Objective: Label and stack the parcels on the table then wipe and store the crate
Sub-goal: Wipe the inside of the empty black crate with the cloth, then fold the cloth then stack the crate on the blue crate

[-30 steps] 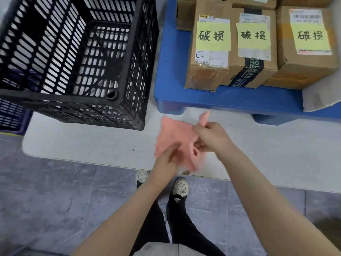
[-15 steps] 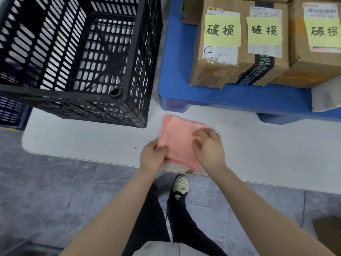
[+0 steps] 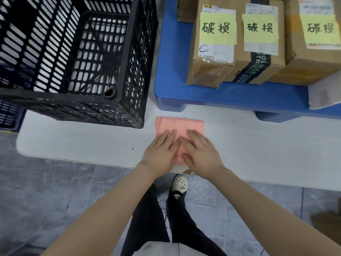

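Note:
A folded pink cloth (image 3: 181, 125) lies flat on the white table (image 3: 258, 148) near its front edge. My left hand (image 3: 160, 153) and my right hand (image 3: 200, 152) press on its near half, palms down, fingers straight. The black slatted crate (image 3: 77, 58) stands on the table at the left, just beyond the cloth's left corner. Three cardboard parcels with yellow handwritten labels (image 3: 217, 27) stand side by side on a blue platform (image 3: 230, 97) at the back right.
A white wrapped packet (image 3: 323, 93) rests on the platform's right end. A blue crate (image 3: 9, 117) sits low beyond the table's left edge. Grey tiled floor (image 3: 46, 191), my legs and a white shoe (image 3: 180, 185) lie below the table edge.
The cloth was held up and folded between both hands; now it lies squared on the table and both hands have flattened out on top of it.

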`<state>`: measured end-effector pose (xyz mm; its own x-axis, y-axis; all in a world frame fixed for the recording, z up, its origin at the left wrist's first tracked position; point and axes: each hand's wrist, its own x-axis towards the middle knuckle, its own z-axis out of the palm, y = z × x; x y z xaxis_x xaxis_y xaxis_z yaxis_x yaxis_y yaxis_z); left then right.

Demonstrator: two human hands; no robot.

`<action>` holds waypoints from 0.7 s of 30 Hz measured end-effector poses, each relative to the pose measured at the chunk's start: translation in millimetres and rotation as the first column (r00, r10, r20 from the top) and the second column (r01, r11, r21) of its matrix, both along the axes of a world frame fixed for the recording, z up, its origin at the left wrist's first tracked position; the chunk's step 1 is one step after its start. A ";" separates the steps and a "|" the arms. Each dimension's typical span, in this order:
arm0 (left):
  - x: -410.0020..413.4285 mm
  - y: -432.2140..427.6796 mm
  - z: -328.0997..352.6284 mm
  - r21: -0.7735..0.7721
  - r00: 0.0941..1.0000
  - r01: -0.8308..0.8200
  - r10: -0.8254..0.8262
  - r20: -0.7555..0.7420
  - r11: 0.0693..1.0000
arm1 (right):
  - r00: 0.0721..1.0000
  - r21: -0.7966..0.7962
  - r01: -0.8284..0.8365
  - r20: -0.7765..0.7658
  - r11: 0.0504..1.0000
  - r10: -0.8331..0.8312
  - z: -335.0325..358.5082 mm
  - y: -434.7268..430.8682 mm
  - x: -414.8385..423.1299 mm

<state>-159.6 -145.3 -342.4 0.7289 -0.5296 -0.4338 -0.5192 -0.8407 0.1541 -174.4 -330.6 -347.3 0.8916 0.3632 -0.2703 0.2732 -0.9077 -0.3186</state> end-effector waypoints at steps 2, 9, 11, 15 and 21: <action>-1.8 0.8 -6.3 0.023 1.000 -0.027 0.027 -0.003 0.999 | 0.998 -0.062 -0.046 -0.054 0.997 0.043 -6.5 -5.0 2.6; 2.7 -5.3 -14.0 0.073 0.992 -0.123 0.123 -0.003 0.990 | 0.997 -0.098 -0.048 -0.072 0.994 0.041 -8.5 -16.9 15.7; 5.4 -6.3 -13.4 0.075 0.985 -0.157 0.162 -0.055 0.985 | 0.996 -0.080 0.027 -0.078 0.996 -0.033 -8.3 -14.1 9.0; 9.8 -7.7 -10.3 0.033 0.971 -0.192 0.195 -0.138 0.981 | 0.989 -0.075 0.123 -0.076 0.990 -0.129 -9.8 -7.6 -1.3; 13.9 -12.6 8.2 0.048 0.956 -0.221 0.226 -0.186 0.974 | 0.978 -0.116 0.090 -0.175 0.989 -0.110 2.7 -3.6 6.3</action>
<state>-145.8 -157.9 -334.2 0.7306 -0.3490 -0.5868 -0.2810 -0.9370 0.2074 -168.2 -334.2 -344.6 0.8550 0.2350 -0.4623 0.1261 -0.9589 -0.2541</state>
